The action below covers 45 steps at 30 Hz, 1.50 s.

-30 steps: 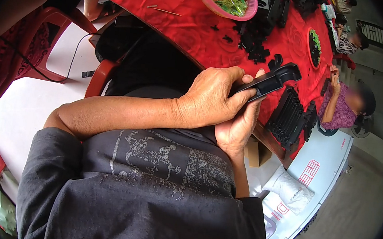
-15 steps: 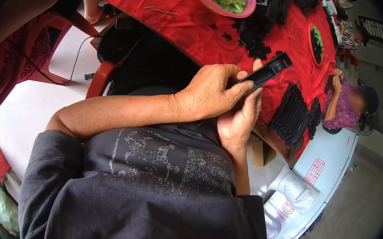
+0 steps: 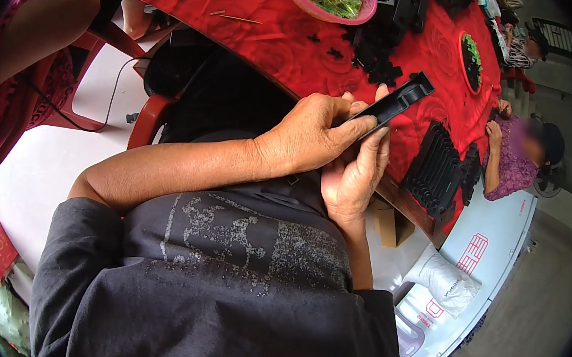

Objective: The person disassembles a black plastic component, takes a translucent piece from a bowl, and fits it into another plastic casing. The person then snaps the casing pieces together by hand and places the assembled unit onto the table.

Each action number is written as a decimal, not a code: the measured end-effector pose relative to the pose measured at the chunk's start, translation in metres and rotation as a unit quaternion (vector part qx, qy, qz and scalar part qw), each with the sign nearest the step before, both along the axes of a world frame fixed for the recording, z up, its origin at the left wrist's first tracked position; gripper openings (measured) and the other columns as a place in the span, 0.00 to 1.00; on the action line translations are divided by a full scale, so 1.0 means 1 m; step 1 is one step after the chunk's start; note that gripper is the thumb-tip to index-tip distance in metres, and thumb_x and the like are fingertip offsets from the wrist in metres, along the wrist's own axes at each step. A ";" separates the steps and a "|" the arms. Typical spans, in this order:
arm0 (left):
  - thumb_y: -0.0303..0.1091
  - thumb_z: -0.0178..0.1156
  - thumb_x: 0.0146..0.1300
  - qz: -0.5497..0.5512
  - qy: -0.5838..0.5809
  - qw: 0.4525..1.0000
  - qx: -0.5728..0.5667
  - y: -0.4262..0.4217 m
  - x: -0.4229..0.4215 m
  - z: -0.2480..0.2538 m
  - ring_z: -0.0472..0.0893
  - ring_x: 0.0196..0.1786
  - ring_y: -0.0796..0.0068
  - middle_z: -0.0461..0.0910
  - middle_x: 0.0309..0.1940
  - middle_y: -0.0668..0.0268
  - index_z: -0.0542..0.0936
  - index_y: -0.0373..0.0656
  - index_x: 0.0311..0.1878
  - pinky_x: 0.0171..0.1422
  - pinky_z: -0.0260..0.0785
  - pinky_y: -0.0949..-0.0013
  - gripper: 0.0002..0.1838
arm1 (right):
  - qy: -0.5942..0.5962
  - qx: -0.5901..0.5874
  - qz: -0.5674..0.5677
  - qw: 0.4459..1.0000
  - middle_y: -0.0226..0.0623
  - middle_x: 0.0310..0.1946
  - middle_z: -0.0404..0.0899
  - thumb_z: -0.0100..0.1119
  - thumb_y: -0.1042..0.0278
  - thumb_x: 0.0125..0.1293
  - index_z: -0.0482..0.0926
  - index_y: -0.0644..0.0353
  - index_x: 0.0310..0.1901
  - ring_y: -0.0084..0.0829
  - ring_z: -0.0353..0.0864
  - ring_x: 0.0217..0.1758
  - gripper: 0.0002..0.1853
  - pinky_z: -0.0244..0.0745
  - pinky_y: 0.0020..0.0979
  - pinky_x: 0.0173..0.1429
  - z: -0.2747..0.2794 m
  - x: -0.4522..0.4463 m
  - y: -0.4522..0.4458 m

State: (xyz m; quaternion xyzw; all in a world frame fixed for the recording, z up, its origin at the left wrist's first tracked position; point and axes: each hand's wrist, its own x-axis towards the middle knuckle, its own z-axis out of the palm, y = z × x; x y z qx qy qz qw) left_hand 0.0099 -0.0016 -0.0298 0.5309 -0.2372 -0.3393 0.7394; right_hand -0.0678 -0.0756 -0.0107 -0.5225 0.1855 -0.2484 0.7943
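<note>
A long black plastic part [image 3: 400,101] with a rounded recess near its far end is held in both hands, tilted up to the right over the table's edge. My left hand [image 3: 308,132] is closed on its near end, the thumb lying along the top face. From below and the right, my right hand [image 3: 354,182] is closed around the same part, with a fingertip showing past its far side. The part's near end is hidden between the hands. Beyond it, small black pieces [image 3: 380,68] are heaped on the red tablecloth [image 3: 272,44].
A pink basket [image 3: 372,10] holds clear yellow-green pieces. Similar black parts [image 3: 433,169] lie in a row at the table's right edge, near a red-rimmed tray [image 3: 463,58]. A co-worker in purple [image 3: 511,160] sits right; another person's arm [image 3: 51,21] is at left.
Both hands and the black part have shifted slightly left and up in view. The co-worker's hands at right have moved apart, and the other person's arm at left has shifted.
</note>
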 end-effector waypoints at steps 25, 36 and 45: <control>0.43 0.60 0.72 -0.052 0.020 0.998 0.021 0.009 0.008 0.009 0.77 0.34 0.85 0.82 0.29 0.66 0.85 0.34 0.43 0.36 0.73 0.70 0.18 | -0.035 -0.067 -0.007 0.997 0.43 0.56 0.77 0.44 0.58 0.80 0.64 0.66 0.69 0.31 0.76 0.59 0.24 0.69 0.33 0.66 -0.012 -0.004 0.000; 0.44 0.58 0.73 -0.038 -0.121 0.981 0.145 0.016 0.012 0.023 0.71 0.34 0.87 0.79 0.25 0.70 0.83 0.30 0.45 0.38 0.70 0.72 0.21 | -0.073 -0.051 0.029 0.996 0.41 0.54 0.76 0.40 0.56 0.81 0.59 0.65 0.73 0.30 0.73 0.59 0.27 0.64 0.34 0.68 -0.015 -0.001 -0.001; 0.45 0.59 0.71 -0.085 0.100 0.988 0.079 0.018 0.014 0.020 0.74 0.36 0.86 0.80 0.28 0.69 0.84 0.31 0.40 0.45 0.68 0.75 0.21 | 0.015 -0.337 0.020 0.941 0.44 0.52 0.79 0.43 0.63 0.80 0.69 0.68 0.60 0.34 0.79 0.54 0.18 0.72 0.34 0.61 -0.006 -0.006 -0.007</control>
